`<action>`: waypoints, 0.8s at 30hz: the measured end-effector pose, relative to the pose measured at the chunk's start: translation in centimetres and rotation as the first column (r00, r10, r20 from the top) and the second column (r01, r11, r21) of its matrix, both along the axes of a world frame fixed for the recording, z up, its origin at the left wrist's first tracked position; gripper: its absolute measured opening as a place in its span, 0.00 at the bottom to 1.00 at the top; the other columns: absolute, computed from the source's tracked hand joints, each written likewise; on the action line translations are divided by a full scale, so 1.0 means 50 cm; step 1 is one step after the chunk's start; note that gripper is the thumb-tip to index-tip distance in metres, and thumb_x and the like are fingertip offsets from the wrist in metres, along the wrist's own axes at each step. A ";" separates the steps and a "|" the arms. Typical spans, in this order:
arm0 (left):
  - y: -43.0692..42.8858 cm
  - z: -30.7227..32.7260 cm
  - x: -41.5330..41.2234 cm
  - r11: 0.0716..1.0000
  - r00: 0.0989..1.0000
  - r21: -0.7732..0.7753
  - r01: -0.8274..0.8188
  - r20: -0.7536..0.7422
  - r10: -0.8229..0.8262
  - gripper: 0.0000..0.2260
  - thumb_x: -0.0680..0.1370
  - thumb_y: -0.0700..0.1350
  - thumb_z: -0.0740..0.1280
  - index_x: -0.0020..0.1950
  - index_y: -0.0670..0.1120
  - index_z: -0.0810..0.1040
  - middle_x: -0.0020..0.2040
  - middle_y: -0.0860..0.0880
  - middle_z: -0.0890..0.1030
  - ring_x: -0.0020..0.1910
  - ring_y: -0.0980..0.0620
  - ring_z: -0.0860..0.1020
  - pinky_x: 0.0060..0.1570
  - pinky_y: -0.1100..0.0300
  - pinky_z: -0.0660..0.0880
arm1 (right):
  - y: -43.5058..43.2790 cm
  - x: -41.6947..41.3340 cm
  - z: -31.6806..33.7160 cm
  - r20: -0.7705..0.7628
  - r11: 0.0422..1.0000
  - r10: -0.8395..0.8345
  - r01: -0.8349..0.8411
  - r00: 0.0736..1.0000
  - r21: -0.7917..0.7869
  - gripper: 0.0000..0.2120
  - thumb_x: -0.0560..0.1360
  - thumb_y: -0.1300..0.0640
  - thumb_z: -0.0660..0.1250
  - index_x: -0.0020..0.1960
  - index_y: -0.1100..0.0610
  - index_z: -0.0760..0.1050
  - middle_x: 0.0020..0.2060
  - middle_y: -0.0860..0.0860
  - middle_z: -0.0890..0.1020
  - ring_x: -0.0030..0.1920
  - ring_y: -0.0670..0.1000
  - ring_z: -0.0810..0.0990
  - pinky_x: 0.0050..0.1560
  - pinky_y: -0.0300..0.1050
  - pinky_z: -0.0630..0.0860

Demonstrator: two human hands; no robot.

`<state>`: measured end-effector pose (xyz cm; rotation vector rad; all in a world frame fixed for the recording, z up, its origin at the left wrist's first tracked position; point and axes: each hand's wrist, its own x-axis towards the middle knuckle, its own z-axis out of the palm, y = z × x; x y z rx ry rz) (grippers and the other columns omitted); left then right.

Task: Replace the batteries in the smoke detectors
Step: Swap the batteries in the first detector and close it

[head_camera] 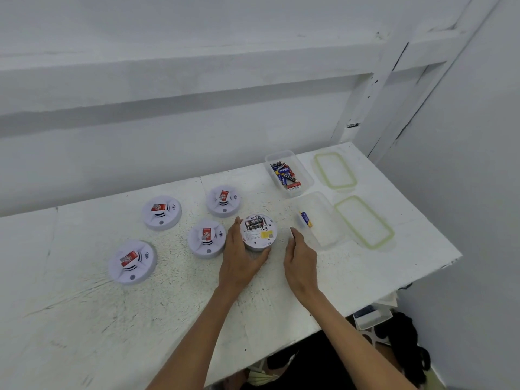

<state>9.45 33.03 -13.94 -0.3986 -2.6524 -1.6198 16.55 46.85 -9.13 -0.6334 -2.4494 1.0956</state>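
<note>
I seem to be in a bare utility room or workshop: a scuffed, white-painted table stands against a white-painted plank wall with a rough post at far right, and boxes are piled underneath at near right.

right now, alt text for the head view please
A left hand cups an upturned round white smoke detector showing its batteries, the right hand open beside it, on a white table with four more detectors.
</note>
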 end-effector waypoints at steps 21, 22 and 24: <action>-0.009 -0.002 -0.003 0.990 0.987 -0.112 0.089 -0.125 -0.103 0.35 0.78 0.63 0.63 0.76 0.40 0.65 0.72 0.43 0.71 0.73 0.49 0.69 0.74 0.66 0.60 | -0.038 -0.081 -0.002 0.057 0.912 0.342 -0.345 0.938 0.220 0.14 0.80 0.55 0.66 0.64 0.51 0.80 0.71 0.56 0.72 0.73 0.58 0.63 0.68 0.46 0.66; -0.009 -0.011 -0.005 0.987 0.984 -0.133 0.094 -0.139 -0.112 0.38 0.78 0.67 0.60 0.77 0.40 0.65 0.74 0.42 0.70 0.74 0.49 0.68 0.75 0.67 0.57 | -0.036 -0.082 0.001 0.058 0.909 0.343 -0.347 0.937 0.231 0.15 0.79 0.55 0.66 0.65 0.52 0.79 0.70 0.55 0.72 0.72 0.57 0.64 0.70 0.49 0.68; -0.010 -0.012 -0.008 0.986 0.986 -0.149 0.076 -0.135 -0.096 0.39 0.76 0.66 0.64 0.77 0.40 0.66 0.72 0.43 0.71 0.72 0.49 0.69 0.73 0.70 0.56 | -0.029 -0.084 0.001 0.073 0.897 0.350 -0.356 0.934 0.261 0.19 0.79 0.54 0.66 0.69 0.55 0.74 0.70 0.53 0.73 0.72 0.56 0.65 0.71 0.53 0.69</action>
